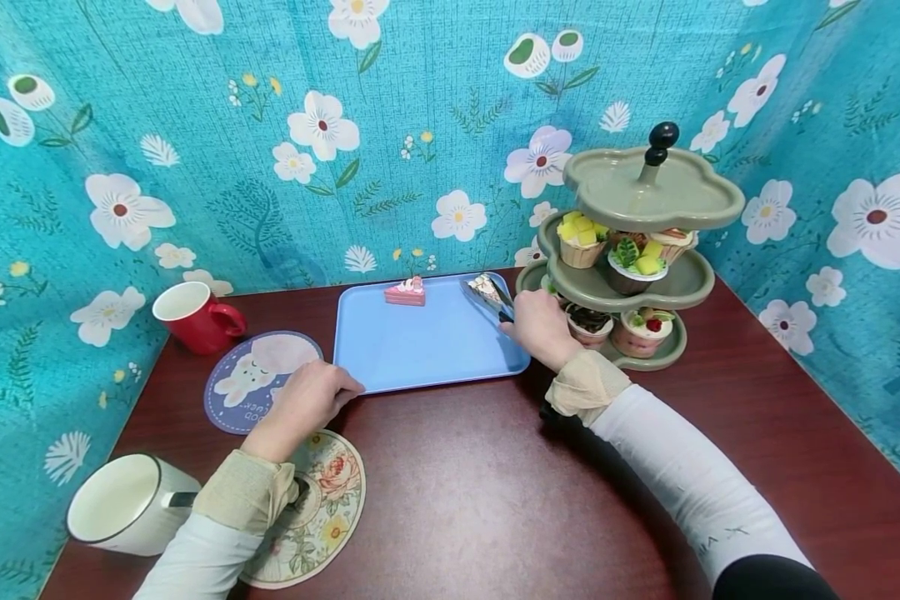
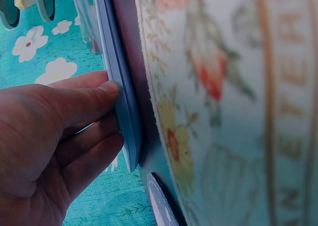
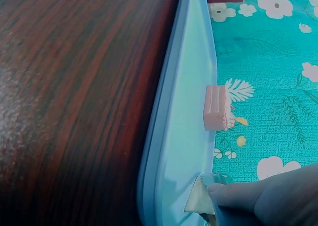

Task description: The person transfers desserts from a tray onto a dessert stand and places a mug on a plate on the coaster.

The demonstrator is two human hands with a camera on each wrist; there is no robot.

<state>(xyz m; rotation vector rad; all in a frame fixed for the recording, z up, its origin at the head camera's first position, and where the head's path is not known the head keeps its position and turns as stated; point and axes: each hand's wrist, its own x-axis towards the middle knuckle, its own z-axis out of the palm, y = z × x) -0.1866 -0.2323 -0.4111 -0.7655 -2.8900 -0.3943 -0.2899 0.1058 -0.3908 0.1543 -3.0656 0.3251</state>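
My left hand (image 1: 305, 408) pinches the near left corner of a blue tray (image 1: 420, 350), thumb and fingertips at its rim in the left wrist view. My right hand (image 1: 543, 327) grips a pair of tongs (image 1: 487, 300) over the tray's far right part. Between the tongs' arms is a small white cake slice (image 1: 483, 287), also partly visible as a pale wedge (image 3: 200, 196) at the bottom of the right wrist view. A pink cake slice (image 1: 405, 292) with white topping stands on the tray near its back edge.
Right of the tray stands a green three-tier stand (image 1: 656, 204) with several cupcakes on its lower tiers, close beside my right hand. On the left are a red mug (image 1: 187, 321), a bunny placemat (image 1: 228, 408), a floral round mat (image 1: 337, 508) and a white mug (image 1: 120, 508). A floral curtain (image 1: 420, 167) borders the table.
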